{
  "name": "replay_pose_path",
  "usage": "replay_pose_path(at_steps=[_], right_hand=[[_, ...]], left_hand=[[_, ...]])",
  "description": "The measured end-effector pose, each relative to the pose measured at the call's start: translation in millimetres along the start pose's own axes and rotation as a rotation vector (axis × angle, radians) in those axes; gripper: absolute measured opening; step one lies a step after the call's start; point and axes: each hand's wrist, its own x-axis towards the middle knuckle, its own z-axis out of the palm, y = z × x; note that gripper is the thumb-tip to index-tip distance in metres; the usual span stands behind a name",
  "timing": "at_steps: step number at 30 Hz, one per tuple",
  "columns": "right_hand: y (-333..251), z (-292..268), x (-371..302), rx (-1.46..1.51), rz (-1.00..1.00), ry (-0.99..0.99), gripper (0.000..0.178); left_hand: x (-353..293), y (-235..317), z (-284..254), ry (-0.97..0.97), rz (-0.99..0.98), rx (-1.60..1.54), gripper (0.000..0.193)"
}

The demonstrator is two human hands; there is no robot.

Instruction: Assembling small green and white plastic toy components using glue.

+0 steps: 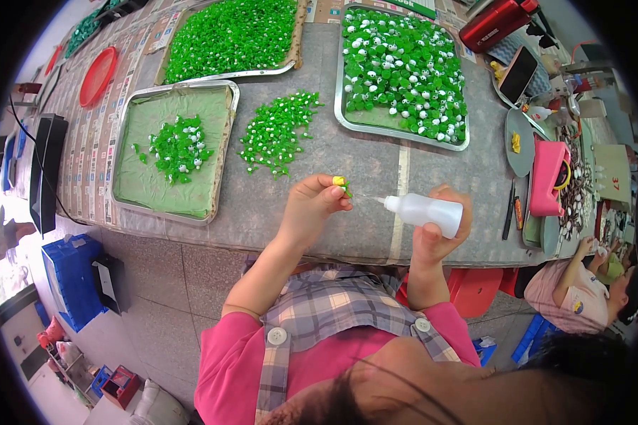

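My left hand point(310, 205) pinches a small green plastic piece point(347, 190) between thumb and fingertips; a bit of yellow, perhaps a finger cover, shows at the tip point(338, 180). Wrapped in my right hand point(432, 248) is a white squeeze bottle point(427, 212), tilted almost flat. Its thin nozzle points left at the green piece, with a small gap between them. Beyond my left hand, a loose heap of green pieces with white dots point(280, 131) lies on the grey table cover point(354, 234).
A tray point(120, 185) at left holds a small pile of green-and-white pieces. Two fuller trays stand behind, one left point(262, 74), one right point(343, 106). A red bottle point(496, 25), phone point(519, 74), grey dish point(517, 161) and pink box point(548, 177) crowd the right. Another person point(574, 290) sits far right.
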Motion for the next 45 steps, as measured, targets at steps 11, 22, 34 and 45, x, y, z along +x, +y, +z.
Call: replay_pose_path(at_steps=[11,22,34,45], right_hand=[[0.5,-0.1,2.0,-0.057,-0.037,-0.069,0.05],[1.5,1.6,1.2,-0.066,-0.02,-0.097,0.049],[3.3,1.2,1.6,-0.063,-0.062,-0.012,0.049],[1.1,0.1,1.1,-0.04,-0.08,0.065,0.052]], left_hand=[[0.3,-1.2,3.9,-0.01,-0.02,0.011,0.005],[-0.4,-0.8,3.6,-0.008,-0.021,0.004,0.005],[-0.5,-1.4,5.1,-0.003,-0.035,0.036,0.01],[-0.1,-2.4,4.2,0.019,0.024,0.094,0.006]])
